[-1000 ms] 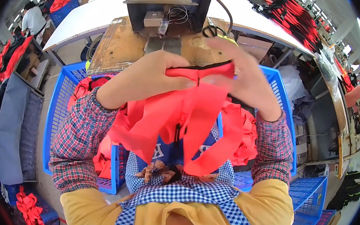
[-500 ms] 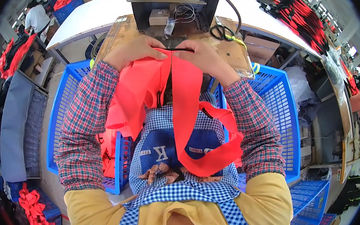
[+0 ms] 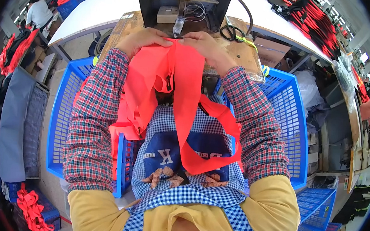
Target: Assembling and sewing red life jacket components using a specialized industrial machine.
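My left hand pinches the top edge of a bright red fabric strip with small black pieces along it. Close beside it, my right hand grips the same edge, thumb and fingertips pressed together. Both hands are at the metal tip of a dark machine, on its worn wooden table. From my right hand the strip hangs in a long loop over my blue checked apron. More red fabric gathers in folds below my left hand. The fingertips partly hide the edge being held.
Blue plastic baskets stand on both sides. Black-handled scissors lie on the table, right of the machine. White tables stretch behind, with a red and black pile at the right. A person is far left.
Both hands have moved slightly up and toward the machine tip, drawing the strip's edge against it. The hanging loop has swung a little left and risen.
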